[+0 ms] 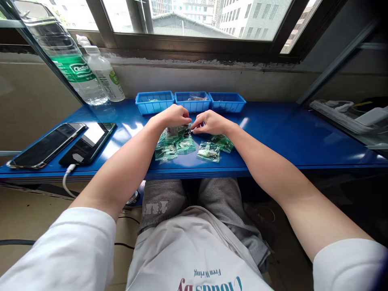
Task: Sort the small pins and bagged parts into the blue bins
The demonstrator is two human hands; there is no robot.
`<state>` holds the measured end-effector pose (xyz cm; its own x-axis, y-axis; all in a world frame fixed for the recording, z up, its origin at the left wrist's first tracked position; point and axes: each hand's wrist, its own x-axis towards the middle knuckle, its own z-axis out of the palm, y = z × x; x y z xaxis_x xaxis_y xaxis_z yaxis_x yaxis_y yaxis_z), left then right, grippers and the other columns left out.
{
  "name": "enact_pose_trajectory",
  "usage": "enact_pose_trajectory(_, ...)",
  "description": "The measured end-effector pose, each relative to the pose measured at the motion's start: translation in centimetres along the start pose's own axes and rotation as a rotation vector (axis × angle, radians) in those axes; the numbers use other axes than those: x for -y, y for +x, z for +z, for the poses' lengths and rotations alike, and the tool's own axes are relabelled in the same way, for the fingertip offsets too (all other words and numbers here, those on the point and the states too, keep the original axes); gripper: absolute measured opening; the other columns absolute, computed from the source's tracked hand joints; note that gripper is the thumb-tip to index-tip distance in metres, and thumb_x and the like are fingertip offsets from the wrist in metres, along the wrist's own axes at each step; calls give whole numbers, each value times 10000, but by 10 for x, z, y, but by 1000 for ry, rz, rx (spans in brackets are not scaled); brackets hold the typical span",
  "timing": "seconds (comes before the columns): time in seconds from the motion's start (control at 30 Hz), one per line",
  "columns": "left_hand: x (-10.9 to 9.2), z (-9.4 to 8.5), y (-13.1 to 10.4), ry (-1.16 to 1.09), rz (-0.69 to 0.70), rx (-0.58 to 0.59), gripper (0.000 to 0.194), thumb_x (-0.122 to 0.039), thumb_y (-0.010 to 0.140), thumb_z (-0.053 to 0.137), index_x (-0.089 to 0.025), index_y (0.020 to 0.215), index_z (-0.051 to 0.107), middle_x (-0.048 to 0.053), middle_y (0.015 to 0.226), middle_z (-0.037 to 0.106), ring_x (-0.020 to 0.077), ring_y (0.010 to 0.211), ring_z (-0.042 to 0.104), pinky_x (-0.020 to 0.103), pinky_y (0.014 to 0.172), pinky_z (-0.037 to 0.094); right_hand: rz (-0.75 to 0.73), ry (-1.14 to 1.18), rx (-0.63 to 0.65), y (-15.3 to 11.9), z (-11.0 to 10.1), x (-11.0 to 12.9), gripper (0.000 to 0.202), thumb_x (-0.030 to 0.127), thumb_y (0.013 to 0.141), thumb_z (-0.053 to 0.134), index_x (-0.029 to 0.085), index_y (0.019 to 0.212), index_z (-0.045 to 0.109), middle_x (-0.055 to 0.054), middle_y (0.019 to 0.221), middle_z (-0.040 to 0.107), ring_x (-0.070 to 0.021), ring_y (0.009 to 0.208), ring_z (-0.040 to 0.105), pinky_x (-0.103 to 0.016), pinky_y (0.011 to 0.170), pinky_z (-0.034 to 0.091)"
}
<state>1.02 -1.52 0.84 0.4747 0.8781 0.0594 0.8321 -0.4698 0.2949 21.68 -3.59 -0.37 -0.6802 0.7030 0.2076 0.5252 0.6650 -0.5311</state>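
Head view: curled fingers (198,122) above crinkled, clear plastic packets (209,151).

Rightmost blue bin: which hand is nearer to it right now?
Right. The right hand is in front of the rightmost blue bin, slightly toward its left. The left hand is farther off, well to the bin's left.
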Motion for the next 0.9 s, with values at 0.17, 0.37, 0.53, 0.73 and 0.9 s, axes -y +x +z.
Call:
enact_pose_trajectory(0.17, 6, 4, 3, -5, -13, -13, 228, -375, 793, 668, -202, 854, 804, 48, 839, 780, 216, 790, 680, 251, 648, 492, -37, 0, -13, 5, 10, -6, 240, 252, 804, 746, 176, 991, 875, -38, 813, 742, -151, 678, 606, -278, 663, 480)
enact_pose_trajectory(0.37, 12, 6, 5, 17, -11, -11, 259, -364, 788, 668, -198, 912, 823, 59, 826, 775, 219, 785, 677, 258, 652, 504, -75, -5, 23, 8, 15, -10, 215, 222, 821, 723, 173, 967, 874, -59, 893, 753, -167, 750, 645, -280, 718, 510)
enact_pose_trajectory(0.53, 12, 6, 6, 29, 1, -14, 267, -349, 804, 668, -203, 960, 828, 64, 874, 795, 221, 798, 688, 261, 680, 511, -73, -44, 25, 8, 14, -9, 156, 212, 833, 738, 170, 920, 861, -60, 912, 742, -165, 760, 638, -284, 729, 505)
enact_pose_trajectory(0.73, 15, 9, 10, 34, 60, -111, 265, -309, 823, 617, -180, 925, 825, 63, 906, 798, 218, 846, 685, 265, 753, 511, -59, -75, 9, 5, 7, -6, 99, 203, 841, 742, 167, 868, 830, -64, 962, 684, -152, 777, 614, -281, 725, 495)
enact_pose_trajectory(0.9, 12, 10, 11, -95, 95, -214, 299, -265, 855, 540, -154, 902, 814, 68, 963, 791, 219, 907, 683, 284, 785, 499, 31, 0, -96, 1, -1, -8, 122, 221, 863, 686, 148, 883, 781, -50, 867, 705, -154, 724, 602, -292, 708, 485)
